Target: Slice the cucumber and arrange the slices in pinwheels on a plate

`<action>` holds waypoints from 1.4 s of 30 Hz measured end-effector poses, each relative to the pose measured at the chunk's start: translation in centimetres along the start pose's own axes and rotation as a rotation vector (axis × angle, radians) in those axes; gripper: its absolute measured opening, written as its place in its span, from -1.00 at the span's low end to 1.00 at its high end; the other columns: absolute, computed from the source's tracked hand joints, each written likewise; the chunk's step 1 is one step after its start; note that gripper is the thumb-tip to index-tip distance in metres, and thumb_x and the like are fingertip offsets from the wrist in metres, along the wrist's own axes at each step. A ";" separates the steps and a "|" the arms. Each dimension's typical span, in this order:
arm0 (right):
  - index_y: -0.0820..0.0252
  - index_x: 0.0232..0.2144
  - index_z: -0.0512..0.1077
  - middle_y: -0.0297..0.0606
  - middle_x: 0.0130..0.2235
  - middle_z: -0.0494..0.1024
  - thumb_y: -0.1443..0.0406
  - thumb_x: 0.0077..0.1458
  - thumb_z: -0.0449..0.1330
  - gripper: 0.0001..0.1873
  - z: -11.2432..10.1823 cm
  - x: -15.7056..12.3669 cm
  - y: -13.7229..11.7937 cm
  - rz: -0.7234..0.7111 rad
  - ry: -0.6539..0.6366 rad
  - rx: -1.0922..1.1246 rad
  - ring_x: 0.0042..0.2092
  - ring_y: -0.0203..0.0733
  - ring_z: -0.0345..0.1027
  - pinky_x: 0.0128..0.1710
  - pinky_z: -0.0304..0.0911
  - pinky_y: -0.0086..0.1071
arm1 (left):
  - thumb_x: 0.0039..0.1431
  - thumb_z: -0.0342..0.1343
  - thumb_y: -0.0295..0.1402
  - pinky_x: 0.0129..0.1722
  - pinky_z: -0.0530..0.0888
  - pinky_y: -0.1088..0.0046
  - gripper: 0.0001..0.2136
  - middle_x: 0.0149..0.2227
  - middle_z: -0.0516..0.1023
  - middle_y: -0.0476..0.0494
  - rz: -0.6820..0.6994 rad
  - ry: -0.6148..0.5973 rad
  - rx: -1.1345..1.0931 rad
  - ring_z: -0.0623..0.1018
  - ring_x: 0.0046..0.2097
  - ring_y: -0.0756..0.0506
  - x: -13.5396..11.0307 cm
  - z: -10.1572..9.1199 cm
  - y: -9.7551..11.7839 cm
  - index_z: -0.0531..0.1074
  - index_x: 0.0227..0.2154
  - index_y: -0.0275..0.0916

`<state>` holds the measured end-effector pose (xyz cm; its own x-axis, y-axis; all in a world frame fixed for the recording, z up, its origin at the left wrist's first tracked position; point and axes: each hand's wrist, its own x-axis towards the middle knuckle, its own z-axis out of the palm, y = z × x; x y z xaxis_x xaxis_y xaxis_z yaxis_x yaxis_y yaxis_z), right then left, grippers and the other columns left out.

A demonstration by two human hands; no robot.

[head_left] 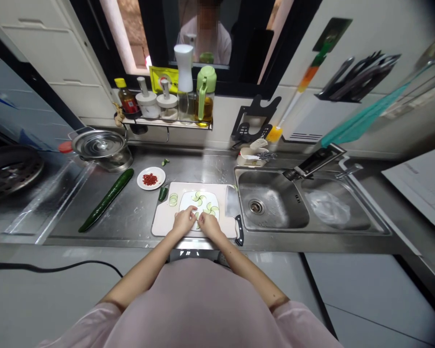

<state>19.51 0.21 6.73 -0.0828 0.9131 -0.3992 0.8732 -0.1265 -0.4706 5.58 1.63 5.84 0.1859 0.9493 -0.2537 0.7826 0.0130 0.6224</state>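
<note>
My left hand (183, 221) and my right hand (209, 225) meet over the near part of a white square plate (184, 198). Their fingers are closed around a thin cucumber slice (197, 224), partly hidden by the fingertips. On the plate lie two pinwheel groups of cut cucumber slices, one at the back (198, 197) and one at the right (212, 209). The plate rests on a pale cutting board (162, 217). Left of the plate are loose round cucumber slices (173, 199) and a cucumber end piece (163, 194). A knife (239, 230) lies along the board's right edge.
A whole cucumber (107, 200) and a small dish of red bits (151, 178) lie to the left. Behind them stands a lidded steel pot (112, 152). The double sink (271, 208) is on the right. A seasoning rack (166, 122) hangs at the back.
</note>
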 end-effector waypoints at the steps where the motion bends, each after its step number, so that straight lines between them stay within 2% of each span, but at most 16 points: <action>1: 0.23 -0.27 0.45 -0.17 -0.27 0.55 0.33 0.15 0.09 -0.85 0.0 -0.1 -0.1 0.007 -0.009 -0.034 -0.25 -0.23 0.37 -0.34 0.06 -0.46 | 0.11 0.02 -0.45 -0.08 0.26 0.36 -0.66 -0.31 0.57 -0.04 0.006 -0.004 0.035 0.51 -0.19 -0.09 -0.1 0.0 0.1 0.40 -0.03 -0.12; 7: 0.17 -0.11 0.41 -0.14 -0.18 0.55 0.27 0.21 0.02 -0.75 -0.5 -1.0 -0.4 -0.010 -0.029 -0.173 -0.17 -0.15 0.39 -0.30 0.09 -0.40 | 0.14 0.04 -0.38 -0.05 0.21 0.29 -0.69 -0.21 0.54 -0.13 0.022 -0.010 0.175 0.45 -0.07 -0.17 -0.4 0.1 0.0 0.42 -0.03 -0.12; 13: 0.10 -0.05 0.41 -0.18 -0.15 0.56 0.21 0.24 -0.01 -0.69 -0.9 -2.3 0.0 -0.070 -0.013 -0.186 -0.11 -0.14 0.40 -0.24 0.11 -0.40 | 0.18 0.02 -0.29 -0.04 0.19 0.26 -0.77 -0.20 0.50 -0.14 0.031 0.018 0.195 0.42 -0.07 -0.18 -0.3 0.0 -0.7 0.48 -0.13 -0.11; 21: 0.09 -0.02 0.42 -0.14 -0.16 0.57 0.18 0.24 -0.03 -0.65 0.1 -2.8 0.4 -0.078 -0.026 -0.219 -0.12 -0.11 0.42 -0.22 0.14 -0.37 | 0.18 0.04 -0.30 -0.05 0.17 0.26 -0.77 -0.22 0.49 -0.14 0.033 0.006 0.206 0.40 -0.07 -0.18 -0.3 0.3 -0.8 0.48 -0.12 -0.10; 32: 0.08 0.00 0.42 -0.15 -0.13 0.57 0.21 0.20 0.00 -0.64 -0.8 -2.6 0.3 -0.080 -0.070 -0.216 -0.07 -0.11 0.40 -0.20 0.13 -0.37 | 0.18 0.02 -0.29 -0.05 0.17 0.25 -0.77 -0.23 0.49 -0.15 0.033 0.014 0.211 0.40 -0.07 -0.19 -0.7 0.2 -0.7 0.48 -0.13 -0.11; 42: 0.08 -0.01 0.42 -0.16 -0.12 0.57 0.22 0.19 0.01 -0.65 -0.6 -2.7 0.4 -0.067 -0.058 -0.197 -0.06 -0.11 0.39 -0.20 0.13 -0.38 | 0.17 0.02 -0.31 -0.05 0.17 0.25 -0.76 -0.23 0.49 -0.15 0.028 0.022 0.220 0.40 -0.07 -0.19 -0.9 0.2 -0.5 0.48 -0.13 -0.11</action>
<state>20.38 -2.07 8.06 -0.1662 0.8925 -0.4194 0.9415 0.0172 -0.3365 5.16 0.71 5.57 0.1985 0.9549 -0.2207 0.8885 -0.0802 0.4519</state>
